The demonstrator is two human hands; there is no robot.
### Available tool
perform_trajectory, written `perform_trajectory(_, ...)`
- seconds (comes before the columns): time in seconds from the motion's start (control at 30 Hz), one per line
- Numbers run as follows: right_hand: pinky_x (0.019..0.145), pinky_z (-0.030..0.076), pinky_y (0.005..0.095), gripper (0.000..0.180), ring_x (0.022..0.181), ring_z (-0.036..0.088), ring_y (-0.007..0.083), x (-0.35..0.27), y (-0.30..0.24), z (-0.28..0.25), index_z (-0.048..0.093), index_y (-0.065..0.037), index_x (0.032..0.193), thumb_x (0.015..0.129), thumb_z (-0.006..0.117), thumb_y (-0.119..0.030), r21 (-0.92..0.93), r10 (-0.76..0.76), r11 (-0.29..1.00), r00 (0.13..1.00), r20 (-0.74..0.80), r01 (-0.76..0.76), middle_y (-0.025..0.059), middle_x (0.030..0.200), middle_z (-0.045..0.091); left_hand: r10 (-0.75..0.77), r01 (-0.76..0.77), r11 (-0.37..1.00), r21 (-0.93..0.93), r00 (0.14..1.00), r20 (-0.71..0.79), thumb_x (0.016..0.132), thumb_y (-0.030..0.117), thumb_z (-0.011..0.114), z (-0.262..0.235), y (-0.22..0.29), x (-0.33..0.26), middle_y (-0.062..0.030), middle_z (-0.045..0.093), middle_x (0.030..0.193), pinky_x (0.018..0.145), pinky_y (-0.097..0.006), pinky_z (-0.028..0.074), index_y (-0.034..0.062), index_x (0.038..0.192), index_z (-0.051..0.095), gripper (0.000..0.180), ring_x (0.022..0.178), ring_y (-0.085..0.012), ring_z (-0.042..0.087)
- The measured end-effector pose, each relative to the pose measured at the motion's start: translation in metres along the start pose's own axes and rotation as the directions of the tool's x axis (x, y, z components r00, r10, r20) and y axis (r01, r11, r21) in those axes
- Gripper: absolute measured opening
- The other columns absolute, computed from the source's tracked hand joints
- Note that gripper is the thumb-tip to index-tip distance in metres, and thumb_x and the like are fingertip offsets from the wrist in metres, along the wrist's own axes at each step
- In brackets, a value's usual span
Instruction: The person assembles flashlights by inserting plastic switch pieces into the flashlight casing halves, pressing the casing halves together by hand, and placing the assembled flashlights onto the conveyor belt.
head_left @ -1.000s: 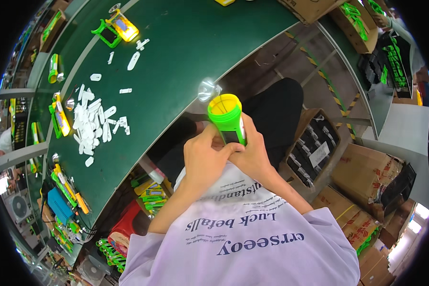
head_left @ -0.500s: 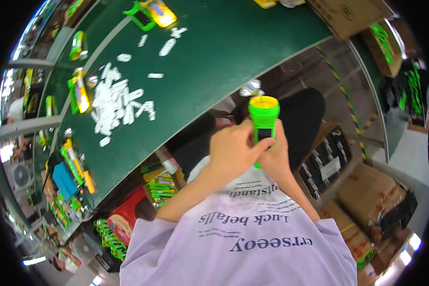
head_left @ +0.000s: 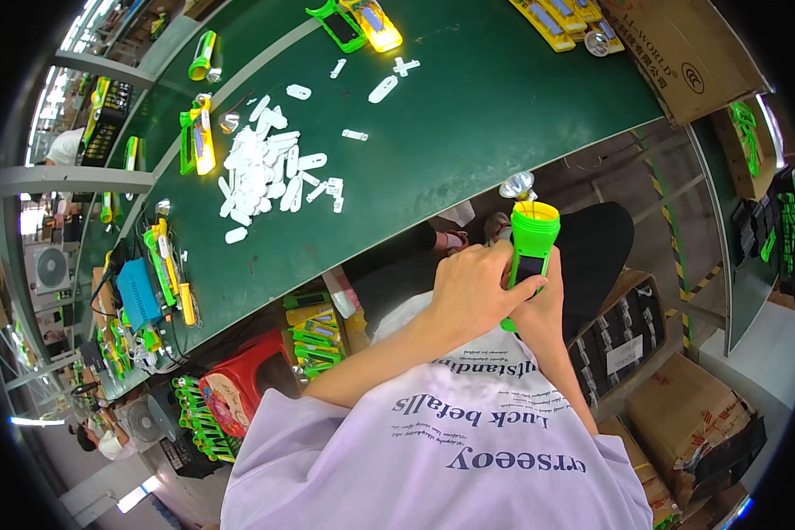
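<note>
Both hands hold a green flashlight housing (head_left: 535, 235) in front of my lap, its yellow-lined open head turned away from me. My left hand (head_left: 475, 281) closes on its left side, the thumb pressing near the dark panel on the handle. My right hand (head_left: 543, 305) wraps the handle from the right and below; part of its fingers is hidden. A silver reflector (head_left: 517, 185) sits just beyond the open head, apart from its rim, seemingly joined by thin wires. Left of my hands, a heap of small white plastic pieces (head_left: 261, 172) lies on the green table (head_left: 433, 115).
Yellow and green flashlight parts (head_left: 375, 25) lie on the table's far side. A cardboard box (head_left: 685, 57) stands at far right. Beside me are a red stool (head_left: 247, 380), a crate of green flashlights (head_left: 205, 420) and a carton with black dividers (head_left: 617, 322). The table edge runs diagonally beyond my hands.
My view has shifted, so table and hands appear further right and lower. Both hands keep their grip on the flashlight housing, and the reflector remains beyond its open head.
</note>
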State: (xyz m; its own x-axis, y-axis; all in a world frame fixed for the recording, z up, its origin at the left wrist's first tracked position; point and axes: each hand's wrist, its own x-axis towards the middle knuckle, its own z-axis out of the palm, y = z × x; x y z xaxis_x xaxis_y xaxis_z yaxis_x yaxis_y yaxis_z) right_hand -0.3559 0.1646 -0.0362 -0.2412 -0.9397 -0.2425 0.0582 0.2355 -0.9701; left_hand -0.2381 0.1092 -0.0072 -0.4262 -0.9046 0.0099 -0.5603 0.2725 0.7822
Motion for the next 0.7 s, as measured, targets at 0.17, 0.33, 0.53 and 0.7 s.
perform_trajectory(0.17,0.079,0.048,0.0273,0.056,0.09,0.057,0.0115,-0.004,-0.002,0.005,0.046,-0.006,0.118,0.07,0.072,0.005,0.01,0.001,1.0,0.996,-0.084,0.0,0.0032,0.099,0.057,0.148,-0.149,0.989,-0.024,0.988,-0.05,0.08,0.038,0.076,0.001,-0.008,0.0,-0.0087,0.057,0.059,0.05,-0.035,0.042,0.0035,0.072,0.057,0.039,0.05,-0.0228,0.054)
perform_trajectory(0.33,0.07,0.049,0.027,0.052,0.077,0.057,0.0093,-0.006,-0.007,0.002,0.045,-0.008,0.111,0.069,0.072,0.004,0.026,0.052,0.998,0.996,-0.077,-0.05,0.002,0.086,0.056,-0.135,0.133,0.968,-0.214,0.991,0.005,0.087,0.016,0.071,-0.055,-0.024,0.016,-0.0044,0.064,0.066,0.053,-0.026,0.045,-0.0006,0.084,0.064,0.019,0.058,-0.0092,0.057)
perform_trajectory(0.53,0.067,0.049,0.0257,0.051,0.075,0.058,0.0099,-0.01,-0.017,-0.005,0.046,-0.008,0.109,0.068,0.07,0.007,0.186,0.073,0.981,0.996,-0.054,-0.062,0.0017,0.085,0.055,0.008,0.162,0.88,0.447,0.935,-0.355,0.088,0.019,0.067,-0.144,-0.075,0.078,-0.0116,0.067,0.072,0.063,-0.036,0.049,0.0025,0.089,0.066,0.017,0.065,-0.0262,0.065)
perform_trajectory(0.7,0.063,0.049,0.0258,0.052,0.074,0.058,0.0113,-0.016,-0.014,-0.01,0.048,-0.008,0.11,0.065,0.067,0.01,0.253,0.087,0.965,0.993,-0.083,-0.063,0.0028,0.086,0.055,0.081,0.2,0.801,0.565,0.898,-0.433,0.088,0.016,0.064,-0.2,-0.13,0.107,-0.0136,0.067,0.08,0.07,-0.045,0.05,0.0047,0.089,0.065,0.012,0.079,-0.0342,0.065)
